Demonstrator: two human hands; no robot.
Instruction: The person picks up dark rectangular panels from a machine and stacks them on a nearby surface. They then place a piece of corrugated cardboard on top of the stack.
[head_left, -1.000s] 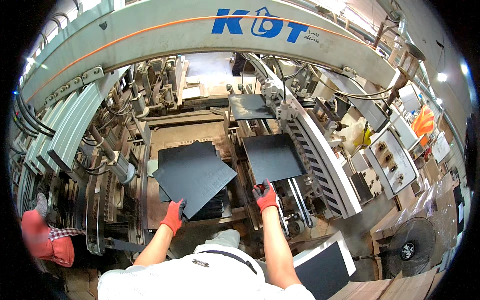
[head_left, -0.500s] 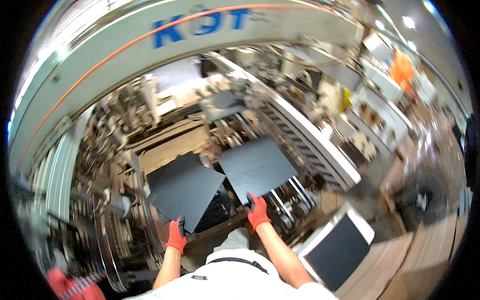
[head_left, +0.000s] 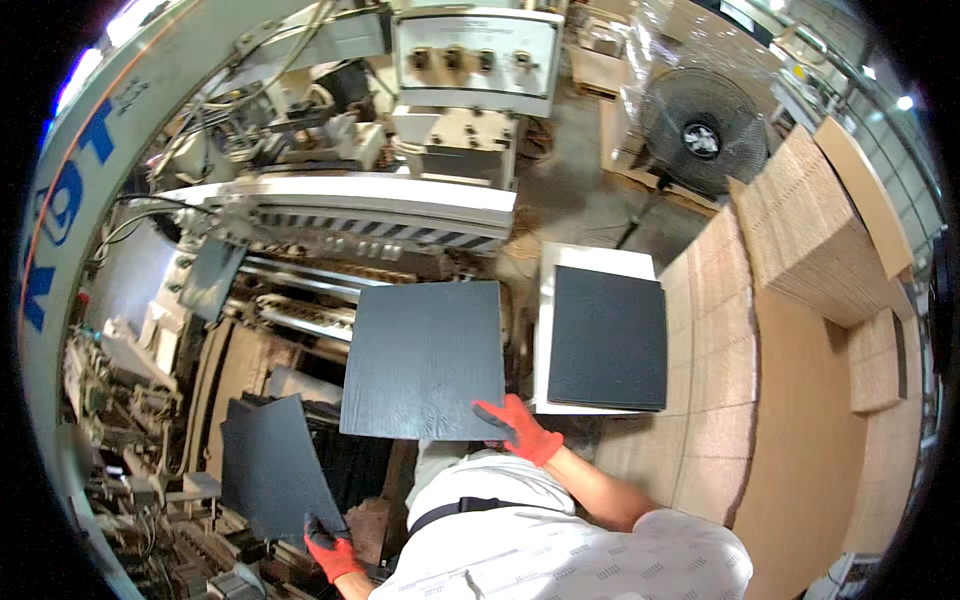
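Observation:
My right hand (head_left: 522, 428), in a red glove with dark fingertips, grips the near right corner of a black square board (head_left: 425, 355). Faint streaks of texture run over the board, which is held out in front of my waist. My left hand (head_left: 328, 550), gloved alike, is closed on the near corner of another dark board (head_left: 272, 468) inside the machine at lower left. That board lies tilted, partly over a dark pile. To the right of the held board, a stack of black boards (head_left: 608, 340) rests on a white base (head_left: 596, 262).
The machine has metal rails (head_left: 305, 325), a white beam (head_left: 350, 200) and a control panel with knobs (head_left: 480, 60) at the back. A floor fan (head_left: 700, 135) stands beyond the stack. Corrugated cardboard stacks (head_left: 715, 380) line the right side. A pale machine frame (head_left: 75, 190) curves along the left.
My view has turned to the right. My right hand has drawn its board away from the rails and over toward the black stack. The left hand stays on the board in the machine.

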